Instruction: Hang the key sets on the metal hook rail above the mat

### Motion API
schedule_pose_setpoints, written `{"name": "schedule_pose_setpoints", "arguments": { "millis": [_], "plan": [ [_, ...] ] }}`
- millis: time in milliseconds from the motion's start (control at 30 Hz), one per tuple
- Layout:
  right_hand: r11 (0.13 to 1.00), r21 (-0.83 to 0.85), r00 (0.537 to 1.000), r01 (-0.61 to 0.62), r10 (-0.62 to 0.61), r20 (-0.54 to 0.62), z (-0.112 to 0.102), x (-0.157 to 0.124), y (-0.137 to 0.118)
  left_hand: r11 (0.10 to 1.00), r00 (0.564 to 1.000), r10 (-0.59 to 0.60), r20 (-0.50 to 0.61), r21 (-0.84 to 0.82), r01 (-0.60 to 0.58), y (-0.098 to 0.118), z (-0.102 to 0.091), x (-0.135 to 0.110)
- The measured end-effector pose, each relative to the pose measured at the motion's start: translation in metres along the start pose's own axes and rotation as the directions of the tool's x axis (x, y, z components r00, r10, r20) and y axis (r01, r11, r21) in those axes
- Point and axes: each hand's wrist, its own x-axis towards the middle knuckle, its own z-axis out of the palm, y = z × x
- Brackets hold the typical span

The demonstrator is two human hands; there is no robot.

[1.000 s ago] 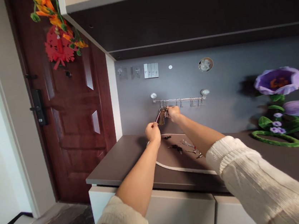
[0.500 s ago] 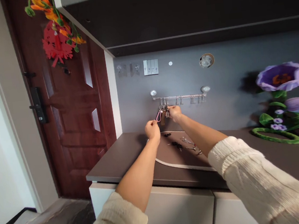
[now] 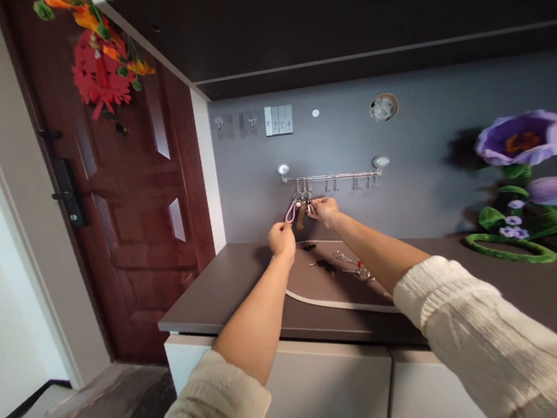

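the left hand (image 3: pixel 282 239) pinches the pink strap (image 3: pixel 289 212); the right hand (image 3: pixel 326 211) grips the key bunch (image 3: pixel 304 207) hanging under the hook rail (image 3: pixel 340 176), above the counter (image 3: pixel 208 297) back edge.

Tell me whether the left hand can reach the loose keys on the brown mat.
Probably yes. The left hand pinches the pink strap of the key bunch hanging from the chrome hook rail, so it is busy, but the loose metal keys lie uncovered just below it on the brown mat.

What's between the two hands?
Key bunch with pink loop and brown fob, under the hook rail, between left hand and right hand; head view.
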Motion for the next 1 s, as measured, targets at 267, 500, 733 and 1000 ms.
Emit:
{"name": "schedule_pose_setpoints", "arguments": {
  "millis": [267, 500, 733, 1000],
  "plan": [
    [0.998, -0.038, 0.998, -0.054, 0.055, 0.023, -0.011, -0.014, 0.009, 0.994, 0.997, 0.022, 0.078, 0.103, -0.030, 0.000, -0.003, -0.003],
    [0.971, -0.238, 0.996, 0.015, 0.007, 0.091, -0.026, -0.029, 0.030, 0.966, 0.982, 0.119, 0.144, 0.214, -0.148, 0.000, -0.005, -0.007],
    [0.336, -0.818, 0.882, 0.467, -0.110, 0.459, -0.045, -0.026, 0.048, 0.905, 0.947, 0.163, 0.278, 0.341, -0.256, -0.002, -0.008, -0.010],
    [0.001, -0.729, 0.727, 0.684, 0.078, 0.682, -0.053, -0.015, 0.061, 0.823, 0.920, 0.137, 0.368, 0.475, -0.313, -0.007, -0.009, -0.010]
  ]
}}
